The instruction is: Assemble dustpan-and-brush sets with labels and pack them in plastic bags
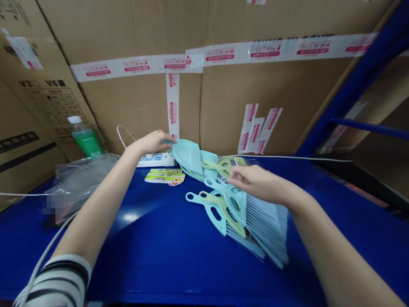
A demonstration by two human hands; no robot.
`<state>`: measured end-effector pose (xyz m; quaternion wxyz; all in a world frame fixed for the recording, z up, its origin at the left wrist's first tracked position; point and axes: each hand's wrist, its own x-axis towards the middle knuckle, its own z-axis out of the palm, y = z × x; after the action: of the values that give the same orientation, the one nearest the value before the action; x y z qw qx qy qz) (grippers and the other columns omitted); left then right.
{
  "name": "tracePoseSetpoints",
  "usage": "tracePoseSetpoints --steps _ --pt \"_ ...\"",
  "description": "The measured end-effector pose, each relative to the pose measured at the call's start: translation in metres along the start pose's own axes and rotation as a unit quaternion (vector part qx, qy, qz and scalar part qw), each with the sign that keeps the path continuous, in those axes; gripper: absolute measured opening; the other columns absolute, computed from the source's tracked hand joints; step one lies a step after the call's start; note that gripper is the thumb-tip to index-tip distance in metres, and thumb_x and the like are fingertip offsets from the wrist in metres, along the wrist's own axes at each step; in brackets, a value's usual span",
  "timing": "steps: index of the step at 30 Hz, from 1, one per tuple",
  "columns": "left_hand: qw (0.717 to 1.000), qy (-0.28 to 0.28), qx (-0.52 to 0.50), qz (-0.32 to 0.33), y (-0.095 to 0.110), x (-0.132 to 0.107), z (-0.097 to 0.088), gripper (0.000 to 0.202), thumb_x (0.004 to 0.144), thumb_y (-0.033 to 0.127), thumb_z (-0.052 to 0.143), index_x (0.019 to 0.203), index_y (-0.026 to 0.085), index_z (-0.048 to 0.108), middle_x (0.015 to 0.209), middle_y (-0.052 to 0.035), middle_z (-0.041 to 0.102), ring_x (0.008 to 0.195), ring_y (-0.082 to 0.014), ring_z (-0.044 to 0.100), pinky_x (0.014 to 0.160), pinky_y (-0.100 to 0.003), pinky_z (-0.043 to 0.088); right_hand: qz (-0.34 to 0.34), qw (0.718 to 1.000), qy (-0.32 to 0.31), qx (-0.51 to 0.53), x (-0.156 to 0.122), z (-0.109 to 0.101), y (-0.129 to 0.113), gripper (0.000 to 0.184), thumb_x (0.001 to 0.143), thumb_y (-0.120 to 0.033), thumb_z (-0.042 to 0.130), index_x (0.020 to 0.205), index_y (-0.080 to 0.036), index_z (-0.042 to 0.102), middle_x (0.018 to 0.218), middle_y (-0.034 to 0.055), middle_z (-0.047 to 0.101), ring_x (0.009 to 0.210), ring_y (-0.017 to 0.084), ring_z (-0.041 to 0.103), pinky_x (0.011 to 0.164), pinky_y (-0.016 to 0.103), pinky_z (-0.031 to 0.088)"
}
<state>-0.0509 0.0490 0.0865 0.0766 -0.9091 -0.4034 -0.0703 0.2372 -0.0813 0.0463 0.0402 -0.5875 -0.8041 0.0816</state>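
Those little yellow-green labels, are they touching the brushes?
Apart. The head view shows a strip of blue tabletop between the labels and the nearest brush handle.

free shelf front (153, 264), brushes (268, 224) mid-right, cardboard (137, 108) behind

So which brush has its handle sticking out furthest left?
The blue brush just left of the front green brush; the others' handles stop further right.

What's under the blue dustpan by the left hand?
Under the blue dustpan, another rim peeks out along its lower edge. The rest is covered, so I can't tell how many pieces are there.
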Motion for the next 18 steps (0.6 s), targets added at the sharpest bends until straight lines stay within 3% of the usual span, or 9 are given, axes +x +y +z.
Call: tracePoseSetpoints --steps 2,5,10,14,18 --pt "1.0 -0.002 -0.001 0.002 -0.002 0.002 0.0 0.029 0.091 0.029 0.05 0.112 0.019 0.067 0.112 -0.006 0.07 0.102 -0.0205 0.062 0.091 -0.033 0.045 0.066 0.994 0.072 -0.052 0.014 0.006 0.009 0.021 0.09 -0.029 0.042 0.088 -0.019 0.059 0.084 0.0084 0.066 0.077 0.022 0.061 0.062 0.03 0.043" --pt "1.0 -0.004 -0.004 0.008 -0.003 0.005 0.001 0.029 0.091 0.03 0.05 0.111 0.019 0.067 0.111 -0.0055 0.07 0.104 -0.0204 0.061 0.092 -0.033 0.044 0.076 0.992 0.08 -0.069 0.031 0.019 0.017 0.023 0.083 -0.037 0.055 0.092 -0.017 0.062 0.1 0.0143 0.064 0.09 0.027 0.061 0.069 0.033 0.045" --pt "1.0 0.001 -0.012 0.017 -0.003 0.009 0.005 0.029 0.091 0.031 0.049 0.113 0.022 0.066 0.114 -0.0032 0.069 0.108 -0.02 0.059 0.095 -0.034 0.042 0.087 0.991 0.06 -0.083 0.041 0.03 0.019 0.022 0.081 -0.038 0.058 0.086 -0.018 0.064 0.093 0.0113 0.066 0.085 0.025 0.063 0.064 0.03 0.044" --pt "1.0 -0.003 -0.015 0.022 -0.001 0.012 0.008 0.029 0.092 0.032 0.048 0.113 0.023 0.066 0.114 -0.0035 0.069 0.108 -0.0205 0.059 0.094 -0.034 0.042 0.092 0.99 0.042 -0.1 0.04 0.025 0.016 0.013 0.083 -0.026 0.053 0.08 -0.02 0.064 0.078 0.008 0.067 0.078 0.023 0.064 0.057 0.027 0.039" --pt "0.999 -0.009 -0.016 0.031 0.005 0.018 0.015 0.029 0.092 0.031 0.049 0.116 0.022 0.064 0.115 -0.0044 0.068 0.108 -0.0202 0.059 0.093 -0.033 0.042 0.095 0.987 0.034 -0.122 0.036 0.02 0.018 0.018 0.081 -0.013 0.048 0.08 -0.019 0.065 0.075 0.0092 0.067 0.075 0.023 0.064 0.055 0.027 0.036"
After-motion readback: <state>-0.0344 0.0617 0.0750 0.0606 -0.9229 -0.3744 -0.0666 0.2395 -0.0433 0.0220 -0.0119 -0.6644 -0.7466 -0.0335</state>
